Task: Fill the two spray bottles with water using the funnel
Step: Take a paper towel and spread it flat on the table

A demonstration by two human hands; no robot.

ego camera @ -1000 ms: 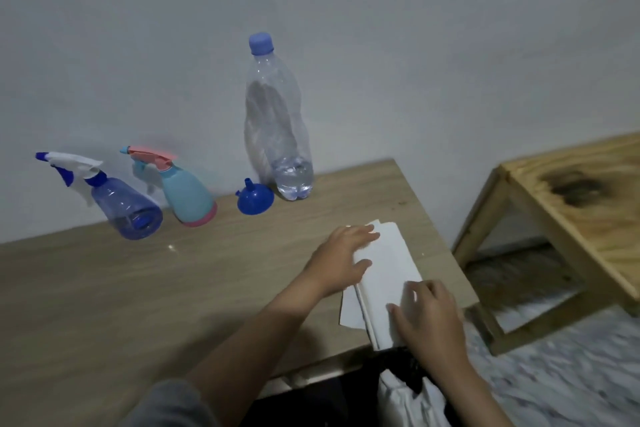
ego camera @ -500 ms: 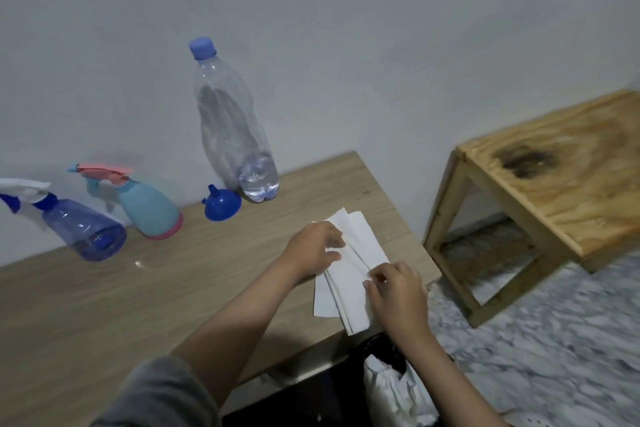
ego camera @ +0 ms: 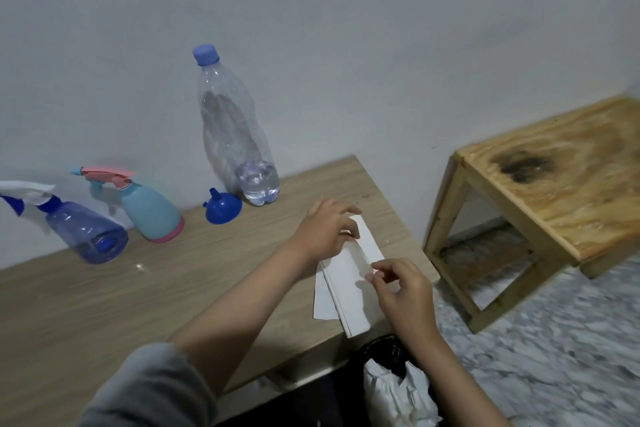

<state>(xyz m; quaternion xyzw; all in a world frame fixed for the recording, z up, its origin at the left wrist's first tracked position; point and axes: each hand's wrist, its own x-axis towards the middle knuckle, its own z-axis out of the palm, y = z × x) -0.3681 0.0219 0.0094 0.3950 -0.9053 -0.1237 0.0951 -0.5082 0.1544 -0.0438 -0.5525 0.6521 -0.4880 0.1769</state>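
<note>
Two spray bottles stand at the back left of the wooden table, both with their trigger heads on: a clear blue one and a light blue one with pink trim. A blue funnel lies mouth down beside a tall clear water bottle, which is capped and holds a little water at the bottom. Near the table's right edge lies a folded white tissue stack. My left hand grips its far end. My right hand pinches a sheet at its right side.
A wooden stool with a dark stain stands to the right on the marble floor. A dark bin with a white bag sits below the table's front right corner. A grey wall runs behind the table.
Both hands went from lying flat on the tissue stack to pinching it with their fingertips. The bottles and funnel have not moved; only the view shifted.
</note>
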